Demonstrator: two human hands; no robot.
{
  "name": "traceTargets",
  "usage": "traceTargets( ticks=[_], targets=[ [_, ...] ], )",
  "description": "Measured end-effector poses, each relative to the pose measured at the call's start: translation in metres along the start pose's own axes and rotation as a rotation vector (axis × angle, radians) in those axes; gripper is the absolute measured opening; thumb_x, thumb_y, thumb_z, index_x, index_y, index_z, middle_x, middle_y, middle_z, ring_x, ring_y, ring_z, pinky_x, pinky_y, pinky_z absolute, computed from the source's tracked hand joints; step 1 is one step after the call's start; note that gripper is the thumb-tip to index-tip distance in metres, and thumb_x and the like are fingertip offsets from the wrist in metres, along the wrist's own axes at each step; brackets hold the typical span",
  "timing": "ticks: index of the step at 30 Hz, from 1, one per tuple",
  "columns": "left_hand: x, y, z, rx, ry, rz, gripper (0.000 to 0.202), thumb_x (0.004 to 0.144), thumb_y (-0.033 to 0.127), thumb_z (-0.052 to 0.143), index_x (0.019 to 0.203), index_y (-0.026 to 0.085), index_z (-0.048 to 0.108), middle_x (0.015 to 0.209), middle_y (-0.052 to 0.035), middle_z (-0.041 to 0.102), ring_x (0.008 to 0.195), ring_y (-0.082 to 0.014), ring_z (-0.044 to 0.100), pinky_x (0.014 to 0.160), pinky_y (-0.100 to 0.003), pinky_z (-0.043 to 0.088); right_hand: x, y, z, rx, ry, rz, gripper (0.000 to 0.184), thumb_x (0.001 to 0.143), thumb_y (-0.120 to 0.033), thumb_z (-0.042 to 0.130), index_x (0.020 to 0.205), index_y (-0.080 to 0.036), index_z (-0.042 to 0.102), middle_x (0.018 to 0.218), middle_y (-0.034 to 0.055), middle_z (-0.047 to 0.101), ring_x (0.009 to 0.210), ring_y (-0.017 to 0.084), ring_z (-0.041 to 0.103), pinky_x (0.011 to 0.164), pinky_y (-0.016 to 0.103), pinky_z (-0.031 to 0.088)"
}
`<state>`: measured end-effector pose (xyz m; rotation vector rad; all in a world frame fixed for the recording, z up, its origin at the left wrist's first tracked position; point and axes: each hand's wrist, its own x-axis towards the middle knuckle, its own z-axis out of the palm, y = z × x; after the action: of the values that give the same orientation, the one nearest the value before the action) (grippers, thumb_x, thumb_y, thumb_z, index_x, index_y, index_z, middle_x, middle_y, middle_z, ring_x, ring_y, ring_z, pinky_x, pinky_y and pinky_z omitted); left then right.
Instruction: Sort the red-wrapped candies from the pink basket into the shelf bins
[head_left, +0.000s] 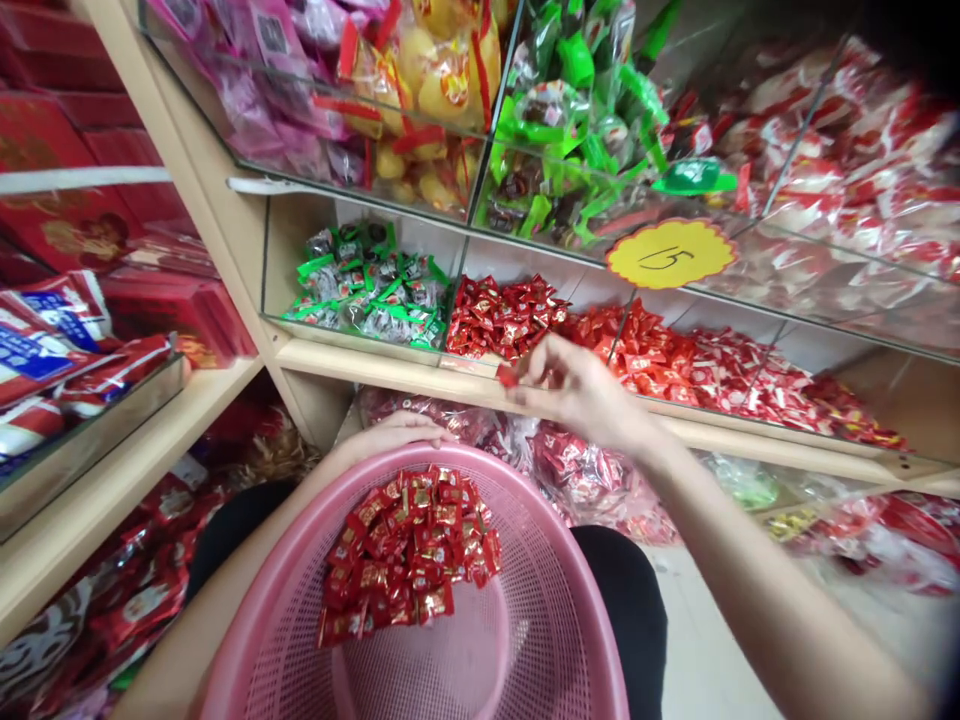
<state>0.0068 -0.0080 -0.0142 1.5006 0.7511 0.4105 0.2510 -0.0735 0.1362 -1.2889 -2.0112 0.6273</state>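
Pink basket [555, 600] at bottom middle – red candies [412, 540] inside, bare room at its lower right. My left hand [397, 432] lies on its top edge; I can't tell if it grips. Mid-frame, my right hand [566, 385] pinches one red sweet [507, 376] – near the shelf edge [360, 366].

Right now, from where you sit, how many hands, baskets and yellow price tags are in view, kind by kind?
Left hand and right hand: 2
Pink mesh basket: 1
Yellow scalloped price tag: 1
Total: 4
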Motion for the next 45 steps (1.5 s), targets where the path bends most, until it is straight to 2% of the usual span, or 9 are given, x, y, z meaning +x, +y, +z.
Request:
traceTargets(
  ticks=[4,6,9,15,23,32,37,40,45],
  targets=[
    [-0.003,0.002,0.002,0.127,0.010,0.086,0.032,0.083,0.039,0.059,0.106,0.020,0.071,0.115,-0.0050,0.065,0.110,-0.0184,0.056,0.099,-0.028,0.036,-0.077,-0.007,0.068,-0.113,-0.285,-0.087,0.013,0.080,-0.022,0.060,0.078,-0.020,0.047,0.083,0.0005,0.058,0.079,0.015,0.052,0.071,0.030,0.042],
    [-0.003,0.004,0.003,0.111,0.001,0.056,0.032,0.084,0.040,0.057,0.101,0.018,0.072,0.113,-0.0059,0.066,0.107,-0.0187,0.058,0.097,-0.028,0.038,-0.107,-0.001,0.097,-0.225,-0.432,-0.109,0.010,0.082,-0.017,0.058,0.079,-0.020,0.049,0.083,0.0005,0.059,0.081,0.016,0.052,0.072,0.030,0.042],
    [-0.001,0.004,0.004,0.008,-0.014,0.027,0.027,0.083,0.040,0.058,0.083,0.016,0.070,0.114,-0.0070,0.066,0.105,-0.0190,0.059,0.093,-0.028,0.040,-0.135,0.013,0.125,-0.439,-0.512,-0.189,0.007,0.084,-0.014,0.056,0.082,-0.019,0.051,0.085,0.0019,0.060,0.083,0.017,0.052,0.073,0.030,0.042],
    [0.003,0.002,0.003,-0.022,-0.016,-0.037,0.031,0.079,0.044,0.062,0.074,0.013,0.065,0.117,-0.0084,0.065,0.102,-0.0180,0.060,0.089,-0.027,0.041,-0.146,0.024,0.146,-0.631,-0.464,-0.397,0.007,0.090,-0.015,0.052,0.084,-0.018,0.051,0.083,0.0014,0.059,0.082,0.017,0.052,0.072,0.029,0.039],
    [0.003,-0.002,0.001,-0.013,-0.005,-0.017,0.029,0.080,0.042,0.061,0.073,0.014,0.067,0.117,-0.0080,0.064,0.104,-0.0188,0.060,0.090,-0.028,0.040,-0.142,0.015,0.167,-0.747,-0.458,-0.504,0.007,0.089,-0.018,0.054,0.082,-0.017,0.052,0.078,0.0025,0.059,0.077,0.018,0.051,0.065,0.032,0.037],
    [0.000,0.001,0.003,-0.002,-0.006,0.019,0.028,0.081,0.041,0.060,0.073,0.014,0.065,0.116,-0.0069,0.065,0.102,-0.0182,0.060,0.088,-0.027,0.041,-0.145,0.016,0.173,-0.747,-0.408,-0.480,0.009,0.090,-0.018,0.053,0.082,-0.018,0.051,0.080,0.0018,0.057,0.074,0.017,0.050,0.063,0.032,0.037],
    [-0.003,0.003,0.005,0.059,0.030,0.006,0.027,0.080,0.039,0.061,0.088,0.014,0.070,0.109,-0.0080,0.067,0.101,-0.0199,0.060,0.088,-0.029,0.041,-0.142,0.012,0.166,-0.737,-0.344,-0.485,0.012,0.089,-0.017,0.054,0.078,-0.018,0.050,0.076,0.0008,0.056,0.071,0.016,0.050,0.062,0.031,0.037],
    [-0.002,0.001,0.003,0.008,0.020,-0.004,0.028,0.080,0.042,0.062,0.081,0.014,0.069,0.108,-0.0065,0.068,0.099,-0.0193,0.061,0.086,-0.028,0.043,-0.123,0.001,0.145,-0.709,-0.231,-0.484,0.014,0.089,-0.020,0.054,0.076,-0.019,0.050,0.075,0.0010,0.057,0.069,0.016,0.050,0.063,0.031,0.037],
    [0.004,-0.003,-0.001,0.005,0.007,0.025,0.032,0.079,0.045,0.063,0.079,0.014,0.069,0.104,-0.0064,0.069,0.100,-0.0196,0.061,0.090,-0.028,0.042,-0.056,-0.017,0.075,-0.528,0.014,-0.376,0.013,0.092,-0.022,0.047,0.079,-0.018,0.050,0.082,0.0047,0.059,0.075,0.016,0.051,0.066,0.029,0.039]
  ],
)
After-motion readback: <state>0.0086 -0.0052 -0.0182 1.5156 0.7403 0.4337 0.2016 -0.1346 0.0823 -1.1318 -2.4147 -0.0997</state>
